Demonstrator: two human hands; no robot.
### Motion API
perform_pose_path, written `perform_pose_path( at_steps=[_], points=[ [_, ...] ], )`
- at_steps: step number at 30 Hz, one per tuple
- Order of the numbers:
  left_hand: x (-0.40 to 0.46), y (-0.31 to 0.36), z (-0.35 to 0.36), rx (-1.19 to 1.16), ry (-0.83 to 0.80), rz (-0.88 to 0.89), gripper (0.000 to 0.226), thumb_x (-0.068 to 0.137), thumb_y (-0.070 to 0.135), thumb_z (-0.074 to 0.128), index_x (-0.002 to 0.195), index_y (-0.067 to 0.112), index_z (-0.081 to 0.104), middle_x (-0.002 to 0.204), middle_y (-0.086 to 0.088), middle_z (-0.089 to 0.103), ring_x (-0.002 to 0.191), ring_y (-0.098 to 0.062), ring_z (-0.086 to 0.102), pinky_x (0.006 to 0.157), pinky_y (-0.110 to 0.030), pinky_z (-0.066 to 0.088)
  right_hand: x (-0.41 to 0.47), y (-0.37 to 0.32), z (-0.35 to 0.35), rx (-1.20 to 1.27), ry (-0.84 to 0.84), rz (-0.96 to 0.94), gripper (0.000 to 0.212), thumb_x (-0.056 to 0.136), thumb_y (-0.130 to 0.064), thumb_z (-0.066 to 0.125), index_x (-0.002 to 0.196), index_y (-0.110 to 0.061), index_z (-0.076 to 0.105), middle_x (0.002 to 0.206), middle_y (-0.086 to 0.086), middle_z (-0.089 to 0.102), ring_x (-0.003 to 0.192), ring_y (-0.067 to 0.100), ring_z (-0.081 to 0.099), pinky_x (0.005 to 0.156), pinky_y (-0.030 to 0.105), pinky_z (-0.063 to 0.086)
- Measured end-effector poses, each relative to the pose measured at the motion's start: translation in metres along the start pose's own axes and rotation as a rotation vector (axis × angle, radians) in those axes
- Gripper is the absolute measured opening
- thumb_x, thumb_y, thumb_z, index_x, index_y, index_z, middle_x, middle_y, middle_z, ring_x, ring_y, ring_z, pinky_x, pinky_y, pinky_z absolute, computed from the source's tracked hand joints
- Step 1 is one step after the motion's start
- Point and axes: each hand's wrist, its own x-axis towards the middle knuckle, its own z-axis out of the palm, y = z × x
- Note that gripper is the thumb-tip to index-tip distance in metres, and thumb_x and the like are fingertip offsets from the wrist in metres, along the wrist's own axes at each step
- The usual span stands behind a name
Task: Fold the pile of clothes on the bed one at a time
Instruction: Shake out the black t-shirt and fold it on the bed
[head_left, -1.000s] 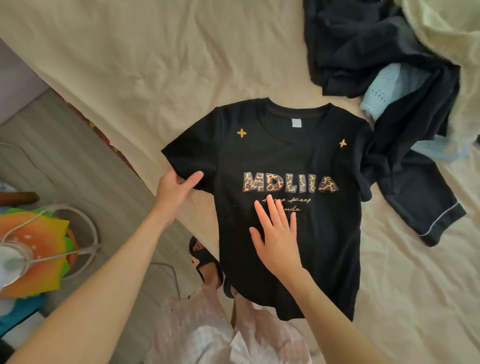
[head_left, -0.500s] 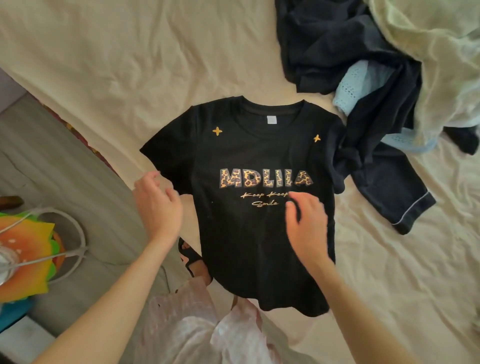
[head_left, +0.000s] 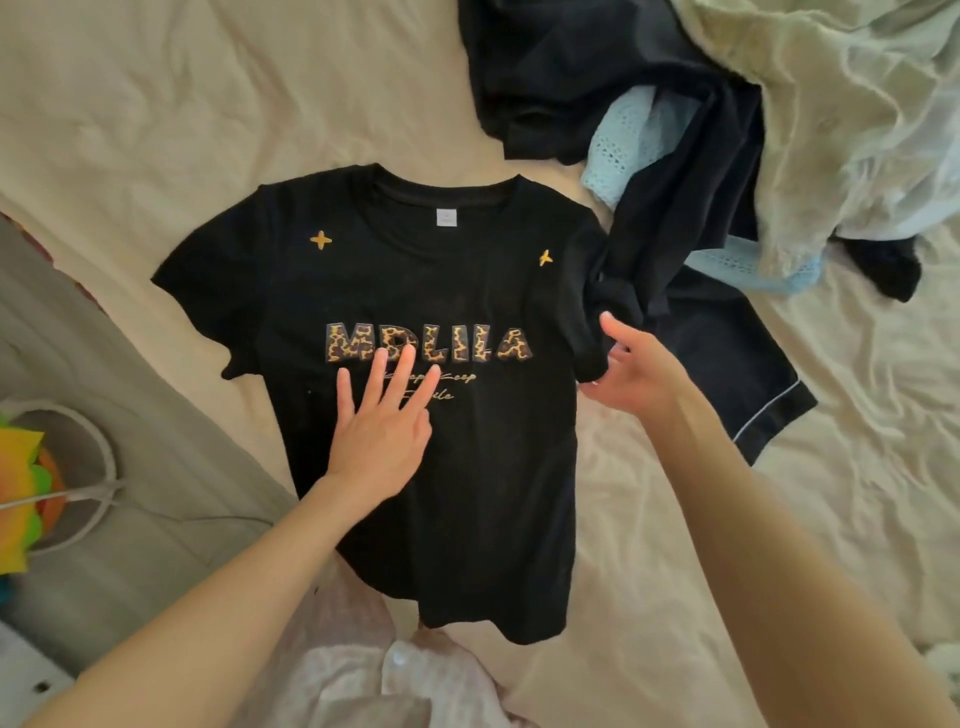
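Our left hand (head_left: 382, 436), hovering a moment earlier, lay flat with fingers spread on the black T-shirt (head_left: 415, 322). Our right hand (head_left: 631, 371) had moved to pinch its right sleeve.

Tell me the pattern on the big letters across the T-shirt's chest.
Leopard print, brown and black spots, on the letters of the black T-shirt; head view.

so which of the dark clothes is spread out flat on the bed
The black t-shirt with leopard-print lettering, lying face up under the left hand. The other dark garments at upper right are crumpled together in the pile.
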Motion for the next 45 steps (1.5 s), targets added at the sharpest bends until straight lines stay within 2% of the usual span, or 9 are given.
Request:
perform_pose_path(
  at_steps=[4,9,12,17,23,29,32,37,45],
  points=[
    [0.000,0.004,-0.006,0.001,-0.040,-0.037,0.056,0.099,0.034,0.019,0.147,0.032,-0.010,0.157,0.000,-0.016,0.142,-0.024,-0.021,0.111,-0.053,-0.010,-0.015,-0.006,-0.006,-0.077,0.088,-0.262,0.027,0.087,-0.011,0.064,0.114,-0.007,0.060,0.114,0.012,0.066,0.104,0.025,0.064,0.089,0.035,0.052],
    [0.000,0.011,-0.010,0.019,-0.068,-0.071,0.057,0.100,0.034,0.021,0.146,0.031,-0.012,0.157,-0.001,-0.019,0.142,-0.025,-0.022,0.111,-0.054,-0.009,-0.032,-0.009,-0.041,-0.688,0.424,-1.107,0.022,0.087,-0.022,0.063,0.073,-0.023,0.046,0.097,-0.006,0.050,0.088,0.002,0.046,0.074,0.007,0.038],
    [0.000,0.010,-0.008,0.048,-0.053,-0.063,0.058,0.100,0.033,0.023,0.147,0.031,-0.010,0.157,-0.002,-0.017,0.142,-0.026,-0.020,0.112,-0.055,-0.007,-0.012,-0.013,-0.055,-0.590,0.365,-0.887,0.022,0.093,-0.030,0.057,0.076,-0.021,0.045,0.076,-0.006,0.047,0.065,-0.005,0.046,0.060,0.014,0.042],
    [0.001,0.010,-0.006,0.066,-0.058,-0.070,0.056,0.100,0.037,0.020,0.149,0.030,-0.005,0.158,-0.003,-0.014,0.143,-0.027,-0.018,0.112,-0.055,-0.006,0.021,-0.004,-0.065,-0.281,0.178,-0.336,0.059,0.090,-0.043,0.059,0.136,-0.010,0.040,0.124,0.007,0.055,0.109,0.024,0.059,0.095,0.040,0.051],
    [0.000,0.013,-0.009,0.035,-0.088,-0.090,0.055,0.098,0.042,0.013,0.149,0.031,-0.004,0.158,-0.003,-0.014,0.143,-0.026,-0.017,0.113,-0.055,-0.004,0.029,-0.022,-0.065,-0.108,0.212,-0.396,0.059,0.088,-0.029,0.067,0.139,-0.019,0.039,0.133,0.005,0.051,0.120,0.023,0.050,0.098,0.038,0.047],
    [-0.010,0.062,-0.022,-0.099,0.159,-0.057,0.054,0.095,0.041,0.037,0.146,0.024,0.027,0.154,-0.015,0.019,0.145,-0.030,0.010,0.112,-0.056,0.007,0.028,-0.055,-0.053,-0.566,0.229,-0.667,0.008,0.086,-0.025,0.066,0.090,-0.021,0.061,0.092,-0.002,0.063,0.090,0.013,0.059,0.077,0.028,0.047],
    [-0.015,0.115,-0.020,-0.134,0.325,0.118,0.040,0.084,0.044,0.058,0.116,0.020,0.059,0.119,-0.009,0.054,0.116,-0.026,0.049,0.101,-0.046,0.036,0.029,-0.071,-0.056,-0.567,0.248,-0.719,0.015,0.086,-0.029,0.065,0.077,-0.020,0.057,0.083,0.002,0.060,0.077,0.013,0.057,0.069,0.027,0.047],
    [-0.012,0.177,-0.003,-0.167,0.064,0.058,0.029,0.091,0.044,0.050,0.104,0.019,0.054,0.095,0.002,0.045,0.083,-0.012,0.038,0.074,-0.027,0.035,0.039,-0.090,-0.065,-0.572,0.376,-0.537,0.026,0.087,-0.025,0.067,0.070,-0.019,0.049,0.064,-0.002,0.051,0.044,0.007,0.045,0.042,0.020,0.039],
    [-0.021,0.180,0.010,-0.336,0.066,-0.109,0.017,0.095,0.028,0.051,0.108,0.017,0.048,0.098,0.003,0.050,0.082,-0.007,0.044,0.071,-0.021,0.043,0.037,-0.052,-0.069,-0.472,0.521,-0.658,0.022,0.091,-0.041,0.057,0.088,-0.020,0.050,0.085,-0.007,0.056,0.077,0.004,0.053,0.068,0.019,0.043]
  ],
)
